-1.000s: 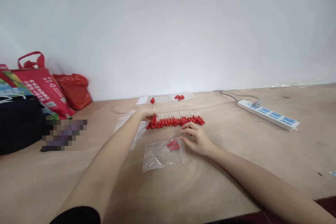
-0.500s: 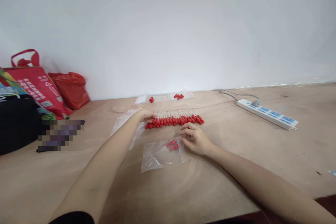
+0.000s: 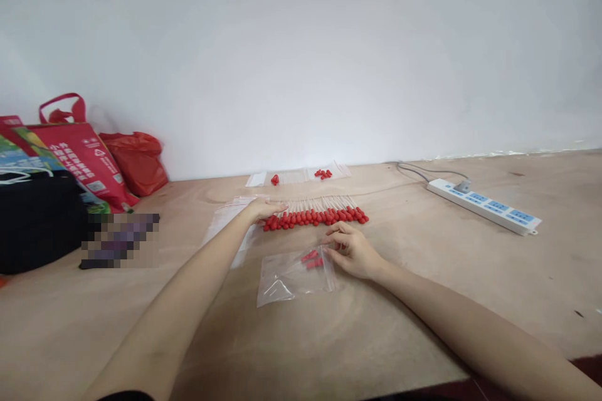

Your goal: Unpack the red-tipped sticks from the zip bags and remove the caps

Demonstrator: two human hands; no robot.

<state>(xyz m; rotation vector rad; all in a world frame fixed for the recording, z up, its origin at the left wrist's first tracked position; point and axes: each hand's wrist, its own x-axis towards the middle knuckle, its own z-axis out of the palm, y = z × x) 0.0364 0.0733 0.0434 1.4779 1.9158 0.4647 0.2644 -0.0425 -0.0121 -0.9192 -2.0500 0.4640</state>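
A row of thin pale sticks with red tips (image 3: pixel 315 217) lies on the table, with the tips toward me. My left hand (image 3: pixel 264 208) rests at the left end of the row. Its fingers stretch over the sticks there, and whether one is pinched is too small to tell. Nearer to me, a clear zip bag (image 3: pixel 282 279) lies flat with a few red pieces (image 3: pixel 311 259) in it. At the bag's right edge is my right hand (image 3: pixel 353 252), fingers bent and thumb apart. The thumb seems to touch the bag's mouth.
Near the wall lie clear bags (image 3: pixel 294 176) holding small red pieces (image 3: pixel 323 174). Another clear bag (image 3: pixel 221 222) is partly under my left arm. A white power strip (image 3: pixel 484 205) stands at right; red bags (image 3: pixel 136 163) and a black bag (image 3: pixel 37 222) at left.
The view has shifted slightly, so everything appears a little further right. Both hands keep nearly the same places by the sticks and the zip bag.
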